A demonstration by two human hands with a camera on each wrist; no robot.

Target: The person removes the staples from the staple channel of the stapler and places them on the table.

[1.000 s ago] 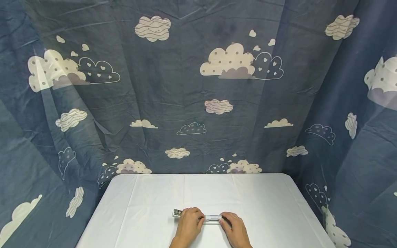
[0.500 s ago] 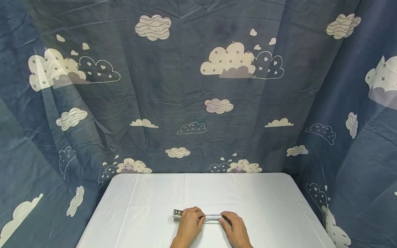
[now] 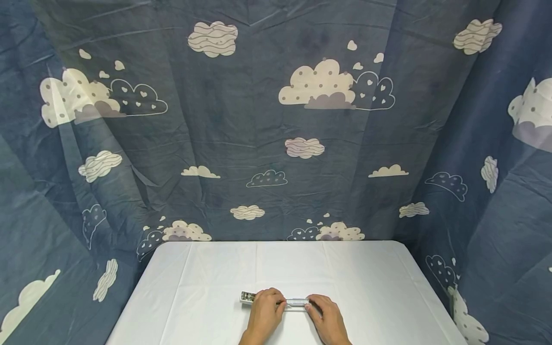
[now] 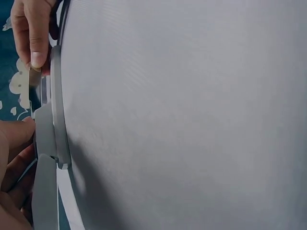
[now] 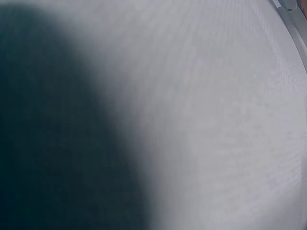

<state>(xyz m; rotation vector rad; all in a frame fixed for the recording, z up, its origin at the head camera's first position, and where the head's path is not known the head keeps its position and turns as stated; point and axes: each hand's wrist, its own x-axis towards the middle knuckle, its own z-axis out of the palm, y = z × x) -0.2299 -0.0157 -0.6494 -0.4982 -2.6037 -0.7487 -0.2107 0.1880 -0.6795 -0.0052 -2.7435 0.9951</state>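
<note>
A pale, slim stapler-like device lies crosswise on the white-covered table, near the edge closest to the person, probably so that both hands can reach it without stretching. The left hand comes over its middle, thumb and fingers pinching the body; gripping there, between the two ends, likely keeps the piece from sliding or twisting. The device's far left end, with its dark and metallic parts, sticks out beyond that hand, untouched by the right. The right hand pinches the opposite end between thumb and bent fingers, where a silvery strip runs along the upper side, parallel to a pale lower bar. Such a fingertip hold suits a narrow part, since a whole-hand grasp would cover it. The two hands stay apart, so the strip between them shows plainly, which should help in judging its alignment. In the left wrist view, the pale jointed body runs along the side of the picture, with the fingers of both hands on it. The right wrist view shows mostly pale surface and a blurred dark shape, so the exact fingertip contact there cannot be told.
</note>
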